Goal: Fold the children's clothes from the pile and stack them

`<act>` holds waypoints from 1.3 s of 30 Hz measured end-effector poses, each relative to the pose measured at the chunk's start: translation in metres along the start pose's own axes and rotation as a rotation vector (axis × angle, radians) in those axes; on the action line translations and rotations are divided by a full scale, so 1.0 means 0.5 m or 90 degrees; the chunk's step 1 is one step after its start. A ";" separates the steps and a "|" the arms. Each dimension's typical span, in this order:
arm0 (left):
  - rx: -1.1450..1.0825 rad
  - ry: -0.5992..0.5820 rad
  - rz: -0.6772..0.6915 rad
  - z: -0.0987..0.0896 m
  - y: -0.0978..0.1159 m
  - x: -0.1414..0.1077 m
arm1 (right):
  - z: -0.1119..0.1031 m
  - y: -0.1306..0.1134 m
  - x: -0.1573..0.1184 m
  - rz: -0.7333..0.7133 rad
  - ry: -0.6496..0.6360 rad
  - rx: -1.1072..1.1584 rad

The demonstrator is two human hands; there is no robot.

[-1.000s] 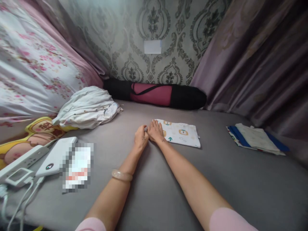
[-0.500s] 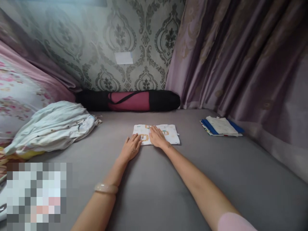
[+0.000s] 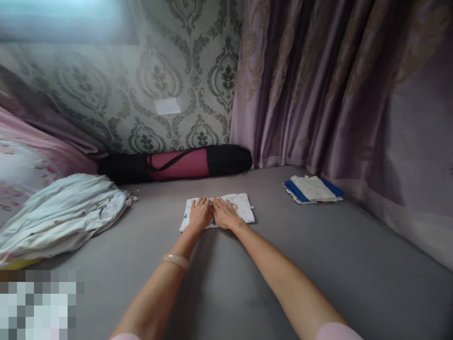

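A folded white cloth (image 3: 244,208) with a small coloured print lies flat on the grey bed sheet (image 3: 283,250). My left hand (image 3: 200,213) rests palm down on its left half, fingers stretched out. Right beside it, my right hand (image 3: 224,213) is flat on the middle of the cloth, its fingers spread and its fingertips close to the left hand. Both hands press on top and grip nothing. The part of the cloth under the palms is hidden. A pale bangle circles my left forearm.
Folded white and blue cloths (image 3: 313,189) lie in a stack to the right. A crumpled pale cloth heap (image 3: 67,212) is at the left. Along the wall stretches a black and maroon long bag (image 3: 177,164). Purple curtains (image 3: 276,85) hang at the right.
My left hand has moved from the cloth's near left edge onto its surface, next to the right hand. The view has turned up and slightly right.
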State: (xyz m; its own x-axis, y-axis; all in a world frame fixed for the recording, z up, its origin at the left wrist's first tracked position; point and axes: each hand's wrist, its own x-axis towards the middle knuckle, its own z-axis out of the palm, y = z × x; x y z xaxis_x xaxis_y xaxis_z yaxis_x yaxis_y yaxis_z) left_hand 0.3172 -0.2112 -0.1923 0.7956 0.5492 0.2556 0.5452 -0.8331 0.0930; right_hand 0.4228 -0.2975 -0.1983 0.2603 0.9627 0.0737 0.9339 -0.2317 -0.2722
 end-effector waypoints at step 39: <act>0.033 -0.050 -0.146 0.064 -0.009 0.006 | -0.023 0.173 -0.047 0.266 0.050 -0.015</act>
State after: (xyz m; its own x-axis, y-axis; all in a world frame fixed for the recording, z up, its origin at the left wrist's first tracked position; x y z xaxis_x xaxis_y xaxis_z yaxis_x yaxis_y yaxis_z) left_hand 0.3256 -0.2037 -0.2228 0.6663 0.7288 0.1577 0.7253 -0.6826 0.0899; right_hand 0.5005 -0.3418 -0.2126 0.6345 0.7721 0.0354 0.7495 -0.6034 -0.2724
